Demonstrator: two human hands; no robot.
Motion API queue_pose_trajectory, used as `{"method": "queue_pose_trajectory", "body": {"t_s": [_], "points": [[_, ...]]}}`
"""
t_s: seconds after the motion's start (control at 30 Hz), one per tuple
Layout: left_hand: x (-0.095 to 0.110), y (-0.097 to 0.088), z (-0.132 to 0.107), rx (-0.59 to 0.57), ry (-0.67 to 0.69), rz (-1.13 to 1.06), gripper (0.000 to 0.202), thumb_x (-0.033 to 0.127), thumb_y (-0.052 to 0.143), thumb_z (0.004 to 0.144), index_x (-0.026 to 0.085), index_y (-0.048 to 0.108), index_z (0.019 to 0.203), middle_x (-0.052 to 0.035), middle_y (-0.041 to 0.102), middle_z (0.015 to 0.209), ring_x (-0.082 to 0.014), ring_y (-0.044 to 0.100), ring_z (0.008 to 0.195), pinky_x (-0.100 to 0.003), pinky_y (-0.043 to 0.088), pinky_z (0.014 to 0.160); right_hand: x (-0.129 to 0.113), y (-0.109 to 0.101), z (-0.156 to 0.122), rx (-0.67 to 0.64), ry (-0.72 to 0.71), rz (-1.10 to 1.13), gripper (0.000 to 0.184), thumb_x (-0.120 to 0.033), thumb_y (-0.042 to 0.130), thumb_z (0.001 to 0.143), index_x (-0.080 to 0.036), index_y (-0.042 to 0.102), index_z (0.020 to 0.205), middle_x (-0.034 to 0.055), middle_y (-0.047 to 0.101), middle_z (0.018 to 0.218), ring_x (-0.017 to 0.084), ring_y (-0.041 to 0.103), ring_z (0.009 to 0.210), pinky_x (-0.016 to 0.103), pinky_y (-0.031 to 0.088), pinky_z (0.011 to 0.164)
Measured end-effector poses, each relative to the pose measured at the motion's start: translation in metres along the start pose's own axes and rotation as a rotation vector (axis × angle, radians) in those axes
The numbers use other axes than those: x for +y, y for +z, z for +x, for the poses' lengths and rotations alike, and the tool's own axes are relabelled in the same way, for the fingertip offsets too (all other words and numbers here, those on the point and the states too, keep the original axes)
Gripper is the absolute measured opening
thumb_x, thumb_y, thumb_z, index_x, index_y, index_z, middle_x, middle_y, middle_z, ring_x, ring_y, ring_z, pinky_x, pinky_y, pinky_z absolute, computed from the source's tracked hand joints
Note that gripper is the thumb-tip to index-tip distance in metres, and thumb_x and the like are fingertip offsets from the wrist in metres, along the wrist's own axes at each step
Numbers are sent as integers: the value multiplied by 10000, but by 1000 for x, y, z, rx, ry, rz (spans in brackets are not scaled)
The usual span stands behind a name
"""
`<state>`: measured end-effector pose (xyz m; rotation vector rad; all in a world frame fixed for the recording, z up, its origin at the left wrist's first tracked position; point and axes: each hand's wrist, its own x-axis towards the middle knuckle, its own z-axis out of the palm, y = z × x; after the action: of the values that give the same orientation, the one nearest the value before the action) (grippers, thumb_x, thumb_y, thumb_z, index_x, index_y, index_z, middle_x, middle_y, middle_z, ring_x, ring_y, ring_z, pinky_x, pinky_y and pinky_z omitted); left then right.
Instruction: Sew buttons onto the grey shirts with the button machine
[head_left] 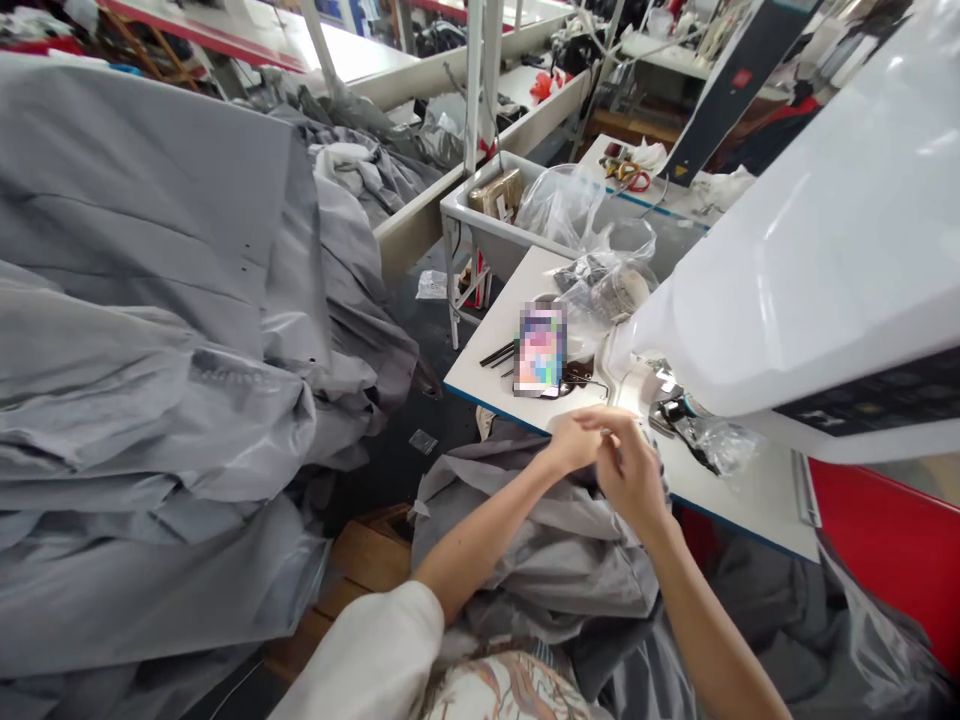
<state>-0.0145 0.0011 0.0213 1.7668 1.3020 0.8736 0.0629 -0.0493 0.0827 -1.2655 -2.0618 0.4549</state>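
Observation:
My left hand (pixel 574 445) and my right hand (pixel 628 475) meet at their fingertips, close together above the near edge of a white sewing table (pixel 495 375). Whatever lies between the fingers is hidden or too small to tell. Just below them sits a crumpled heap of grey fabric (pixel 525 560). The nose of a white sewing machine (pixel 810 270) rises just right of my hands. A phone with a blurred screen (pixel 540 350) lies on the table beyond them, beside several dark rods (pixel 496 355).
A huge pile of grey cloth (pixel 150 330) fills the left side. Clear plastic bags (pixel 607 280) lie on the table and in a white bin (pixel 480 210). Red-handled scissors (pixel 622 175) rest behind. A wooden pallet (pixel 360 560) sits below, with a red panel (pixel 892 530) right.

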Motion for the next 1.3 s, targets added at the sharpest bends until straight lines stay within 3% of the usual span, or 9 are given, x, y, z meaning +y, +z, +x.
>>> {"method": "queue_pose_trajectory", "body": {"t_s": [0.1, 0.23, 0.47, 0.6, 0.67, 0.77, 0.87, 1.07, 1.3], "points": [[-1, -2, -4, -59, 94, 49, 312, 382, 534, 890, 289, 662, 1159, 10, 693, 1099, -185, 636, 1000, -275, 506, 889, 23, -39, -38, 134, 41, -33, 209, -125, 387, 833, -261, 545, 851, 44, 688, 889, 221, 644, 881, 382, 501, 824], [-1, 1, -6, -23, 81, 68, 312, 431, 546, 894, 301, 661, 1153, 24, 686, 1143, -170, 634, 1041, -255, 477, 924, 74, -93, -62, 286, 193, -276, 204, -134, 403, 811, -245, 564, 868, 66, 689, 922, 233, 639, 896, 395, 487, 850], [2, 5, -5, -13, 57, 75, 284, 358, 571, 882, 283, 661, 1140, 25, 677, 1181, -183, 612, 1104, -271, 447, 988, 149, -155, -62, 215, 362, -483, 211, -270, 474, 808, -194, 635, 920, 95, 681, 918, 224, 620, 769, 365, 490, 746], [2, 5, -5, -21, 74, 52, 272, 352, 568, 878, 277, 657, 1125, 31, 677, 1179, -183, 606, 1121, -270, 449, 989, 156, -150, -53, 88, 476, -560, 209, -266, 481, 817, -197, 676, 850, 79, 697, 852, 224, 618, 756, 327, 457, 697], [2, 6, -6, -23, 68, 53, 271, 356, 570, 875, 277, 657, 1119, 33, 678, 1179, -185, 608, 1119, -273, 453, 987, 148, -145, -45, 150, 493, -587, 218, -262, 472, 831, -190, 677, 841, 81, 693, 826, 222, 612, 740, 319, 446, 684], [2, 7, -6, -12, 68, 71, 274, 349, 573, 874, 260, 657, 1119, 31, 677, 1182, -191, 607, 1121, -282, 447, 996, 132, -136, -30, 224, 258, -551, 244, -255, 438, 876, -175, 668, 898, 97, 689, 891, 221, 617, 829, 319, 447, 775], [2, 8, -6, -1, 68, 90, 272, 362, 572, 875, 268, 659, 1116, 36, 680, 1174, -186, 613, 1112, -281, 453, 988, 125, -123, -10, 19, 134, -592, 222, -222, 465, 865, -179, 683, 871, 106, 697, 893, 242, 626, 860, 331, 435, 789], [6, 6, -7, -27, 54, 74, 273, 352, 567, 883, 261, 656, 1125, 25, 676, 1186, -171, 605, 1129, -263, 451, 996, 138, -98, 19, -322, 260, -781, 241, -122, 521, 802, -153, 719, 937, 152, 715, 886, 294, 643, 843, 347, 417, 687], [6, 5, -6, -21, 80, 25, 268, 353, 582, 876, 247, 665, 1108, 10, 685, 1167, -176, 612, 1110, -266, 446, 981, 144, -90, 13, -312, 232, -836, 268, -124, 490, 835, -125, 719, 975, 173, 702, 1010, 290, 634, 910, 344, 416, 722]]}}
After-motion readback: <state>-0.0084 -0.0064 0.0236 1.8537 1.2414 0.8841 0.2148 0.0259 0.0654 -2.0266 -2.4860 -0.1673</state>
